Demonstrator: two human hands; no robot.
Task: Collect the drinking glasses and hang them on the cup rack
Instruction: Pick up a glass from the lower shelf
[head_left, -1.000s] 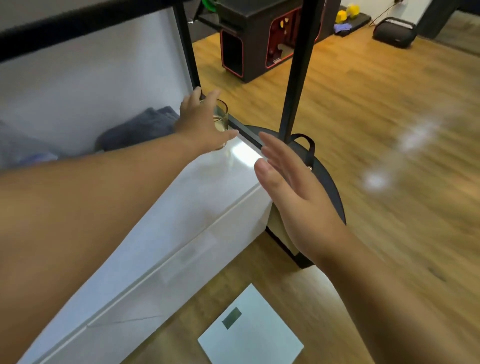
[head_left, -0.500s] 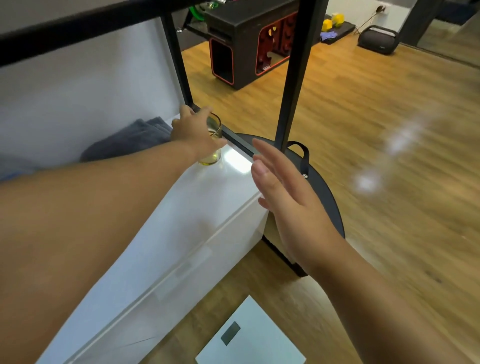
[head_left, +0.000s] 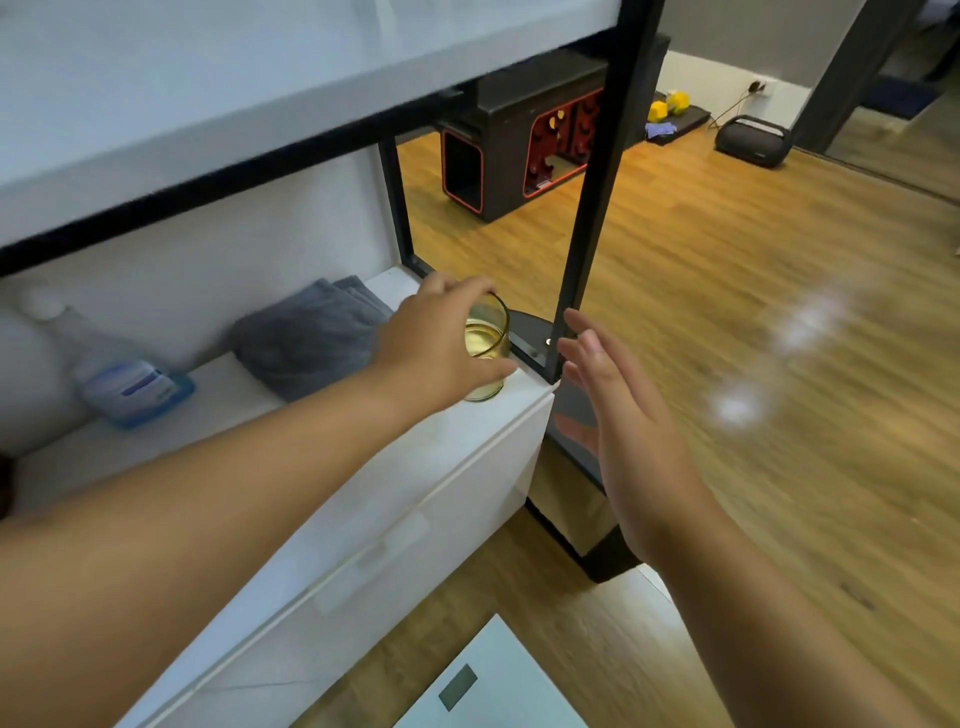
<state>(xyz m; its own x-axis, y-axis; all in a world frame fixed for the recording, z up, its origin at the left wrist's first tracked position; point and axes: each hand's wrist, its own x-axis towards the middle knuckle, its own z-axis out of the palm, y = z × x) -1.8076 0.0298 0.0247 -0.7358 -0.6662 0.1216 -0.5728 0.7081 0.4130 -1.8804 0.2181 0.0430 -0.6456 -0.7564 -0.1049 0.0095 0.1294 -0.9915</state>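
A short drinking glass (head_left: 487, 343) with a yellowish tint stands upright at the right end of a white drawer unit (head_left: 415, 499), close to its corner. My left hand (head_left: 434, 351) is wrapped around the glass from the left, thumb in front, fingers over its far rim. My right hand (head_left: 623, 431) hovers flat and empty to the right of the unit's corner, fingers spread, just past a black metal post (head_left: 592, 208). No cup rack is in view.
A folded grey cloth (head_left: 306, 338) and a lying spray bottle (head_left: 119, 374) sit on the unit behind the glass. A black frame with a white shelf runs overhead. A white bathroom scale (head_left: 488, 686) lies on the wooden floor below. A black-and-red cabinet (head_left: 519, 150) stands farther back.
The view has tilted up and pulled back, showing the shelf, cloth and bottle. My left hand has closed around the glass. My right hand stays open beside the post.
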